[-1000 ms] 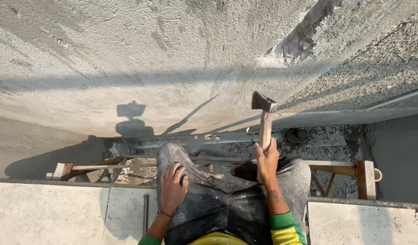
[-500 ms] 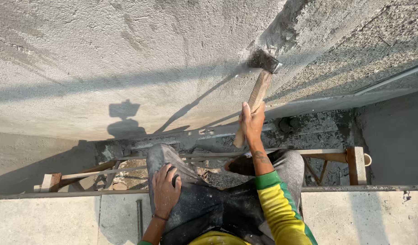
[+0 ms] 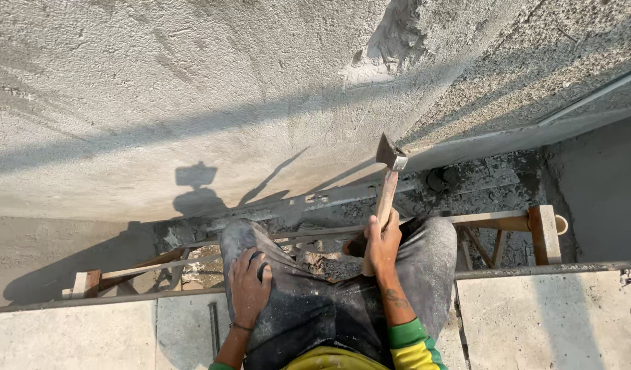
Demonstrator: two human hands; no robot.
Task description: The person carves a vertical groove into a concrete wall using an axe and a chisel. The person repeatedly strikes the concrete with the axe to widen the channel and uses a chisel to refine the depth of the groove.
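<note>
Right hand is gripping the hatchet low on its wooden handle, fingers wrapped tight around it. The handle is pointing up and away from the body, and the metal head is sitting just in front of the wall, close to its base, blade edge turned toward the plaster. Whether the head is touching the wall, I cannot tell.

Left hand is lying flat on the left knee, fingers spread over the dusty grey trousers, holding nothing.

The two hands are well apart, one on each leg.

The person is sitting facing the wall, knees pushing forward over a gap. Down in that gap, chunks of rubble are lying along the foot of the wall, with a wooden frame running across beneath the legs. A chipped patch is showing high on the wall, above and slightly right of the hatchet head. The person's shadow is falling on the wall to the left. Concrete slabs are lying on either side of the person.
</note>
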